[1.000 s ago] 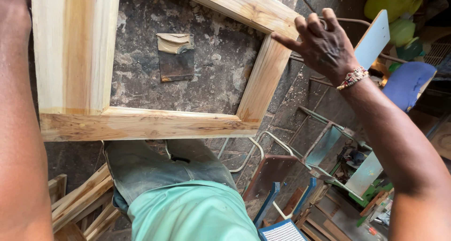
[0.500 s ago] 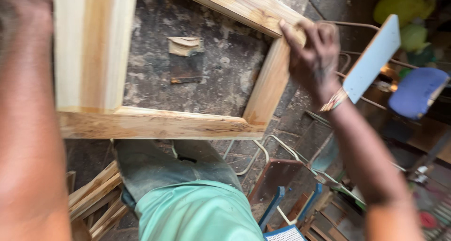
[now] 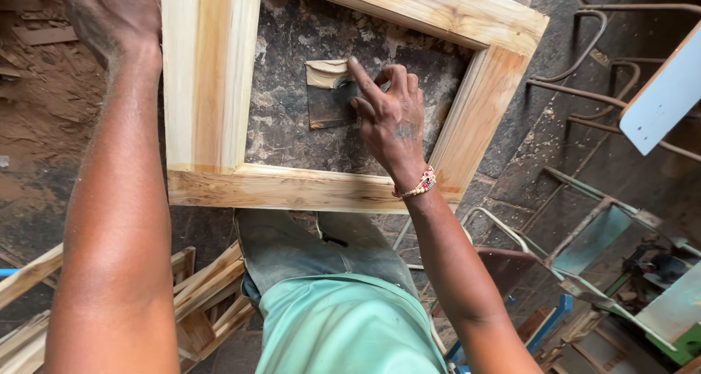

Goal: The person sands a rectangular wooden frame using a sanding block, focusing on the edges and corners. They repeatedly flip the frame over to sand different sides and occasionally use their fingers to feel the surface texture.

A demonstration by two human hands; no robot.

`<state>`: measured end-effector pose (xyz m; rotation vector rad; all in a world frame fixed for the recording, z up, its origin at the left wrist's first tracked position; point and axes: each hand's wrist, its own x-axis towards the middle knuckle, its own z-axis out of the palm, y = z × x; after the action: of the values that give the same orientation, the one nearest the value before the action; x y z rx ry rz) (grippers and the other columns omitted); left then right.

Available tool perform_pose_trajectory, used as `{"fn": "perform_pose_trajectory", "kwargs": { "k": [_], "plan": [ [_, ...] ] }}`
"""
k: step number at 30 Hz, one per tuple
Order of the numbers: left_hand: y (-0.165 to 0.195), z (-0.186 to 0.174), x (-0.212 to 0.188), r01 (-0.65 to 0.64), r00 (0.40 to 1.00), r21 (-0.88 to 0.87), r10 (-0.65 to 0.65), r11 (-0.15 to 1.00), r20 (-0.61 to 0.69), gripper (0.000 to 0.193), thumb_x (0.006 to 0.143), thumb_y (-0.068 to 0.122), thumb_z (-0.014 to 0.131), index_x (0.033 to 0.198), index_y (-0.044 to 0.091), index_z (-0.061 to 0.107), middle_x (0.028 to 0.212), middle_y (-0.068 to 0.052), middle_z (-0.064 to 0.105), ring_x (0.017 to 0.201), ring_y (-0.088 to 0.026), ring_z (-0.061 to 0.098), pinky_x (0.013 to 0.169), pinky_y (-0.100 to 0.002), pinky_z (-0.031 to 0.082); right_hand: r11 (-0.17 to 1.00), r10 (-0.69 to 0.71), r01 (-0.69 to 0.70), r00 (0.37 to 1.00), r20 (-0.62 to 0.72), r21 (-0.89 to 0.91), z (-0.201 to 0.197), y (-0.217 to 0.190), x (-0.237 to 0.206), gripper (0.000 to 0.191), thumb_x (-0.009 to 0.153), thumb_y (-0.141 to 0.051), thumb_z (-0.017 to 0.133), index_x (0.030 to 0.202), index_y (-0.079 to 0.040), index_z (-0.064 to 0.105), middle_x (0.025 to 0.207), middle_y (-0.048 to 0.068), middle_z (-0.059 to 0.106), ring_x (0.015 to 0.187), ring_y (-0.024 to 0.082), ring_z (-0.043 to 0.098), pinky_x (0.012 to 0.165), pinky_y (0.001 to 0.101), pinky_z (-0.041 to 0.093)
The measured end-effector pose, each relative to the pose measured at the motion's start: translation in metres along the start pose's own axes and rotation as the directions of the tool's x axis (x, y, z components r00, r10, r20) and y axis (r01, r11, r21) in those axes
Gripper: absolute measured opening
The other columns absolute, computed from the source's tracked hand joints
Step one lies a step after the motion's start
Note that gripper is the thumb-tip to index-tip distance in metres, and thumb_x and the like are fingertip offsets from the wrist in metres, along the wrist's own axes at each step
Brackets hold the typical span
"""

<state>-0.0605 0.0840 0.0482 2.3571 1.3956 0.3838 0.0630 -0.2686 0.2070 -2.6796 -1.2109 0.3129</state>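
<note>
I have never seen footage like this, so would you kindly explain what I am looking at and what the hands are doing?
This is one picture from a camera worn on a person's head, looking down at their own bare hands; there is no machine. A pale rectangular wooden frame lies on a dark, stained stone work surface. Inside the frame lies a small flat metal scraper smeared with beige paste. The right hand, with a beaded bracelet at the wrist, has its fingers on that scraper but has not clearly gripped it. The left hand is beside the frame's left rail, holding nothing visible. Metal chair frames stand at right.
</note>
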Motion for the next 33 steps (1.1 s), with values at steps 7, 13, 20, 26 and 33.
{"fn": "perform_pose_trajectory", "kwargs": {
  "k": [7,13,20,26,33],
  "plan": [
    [0.019,-0.015,0.003,0.186,0.977,-0.032,-0.182,0.982,0.113,0.065,0.104,0.069,0.031,0.068,0.018,0.049,0.056,0.004,0.041,0.049,-0.015,0.047,0.046,-0.035,0.04,0.999,-0.027,0.029,0.998,-0.057,0.024,0.013,0.006,-0.006,0.049,0.096,-0.023,0.077,0.141,-0.033,0.062,0.111,0.004,0.06,0.098,0.019,0.051,0.083,0.0337,0.047],
    [0.012,0.0,0.003,0.065,0.998,-0.038,-0.064,0.997,0.011,0.07,0.108,0.068,0.028,0.086,0.006,0.053,0.072,-0.007,0.047,0.066,-0.027,0.052,0.059,-0.045,0.043,0.667,0.374,-0.287,0.927,0.025,0.687,0.004,0.013,-0.017,0.047,0.094,-0.013,0.077,0.137,-0.026,0.065,0.12,0.003,0.068,0.094,0.011,0.063,0.076,0.0243,0.059],
    [0.006,0.009,0.005,0.121,0.985,-0.17,-0.097,0.978,0.145,0.095,0.108,0.074,0.029,0.134,-0.011,0.062,0.121,-0.037,0.065,0.114,-0.042,0.066,0.101,-0.052,0.049,0.345,0.687,-0.332,0.727,0.005,0.878,-0.018,0.035,-0.021,0.062,0.091,-0.001,0.075,0.148,-0.013,0.057,0.104,0.005,0.072,0.091,0.009,0.064,0.082,0.025,0.057],
    [0.04,-0.015,0.003,0.236,0.97,-0.029,-0.234,0.971,0.068,0.107,0.096,0.085,0.036,0.092,-0.016,0.072,0.088,-0.034,0.071,0.083,-0.039,0.073,0.072,-0.049,0.055,0.491,0.841,-0.665,0.53,-0.108,0.562,-0.021,0.047,-0.008,0.079,0.09,-0.005,0.071,0.159,-0.007,0.032,0.086,0.012,0.07,0.073,0.022,0.067,0.068,0.0366,0.054],
    [0.055,-0.03,0.003,0.349,0.919,0.122,-0.365,0.929,0.152,0.114,0.093,0.09,0.031,0.09,-0.016,0.073,0.079,-0.03,0.07,0.079,-0.038,0.07,0.073,-0.049,0.054,0.742,0.633,-0.653,0.612,-0.474,0.149,0.002,0.06,0.014,0.093,0.091,-0.013,0.065,0.161,0.004,0.007,0.126,0.038,0.06,0.078,0.034,0.067,0.066,0.0405,0.056]
  ]
}}
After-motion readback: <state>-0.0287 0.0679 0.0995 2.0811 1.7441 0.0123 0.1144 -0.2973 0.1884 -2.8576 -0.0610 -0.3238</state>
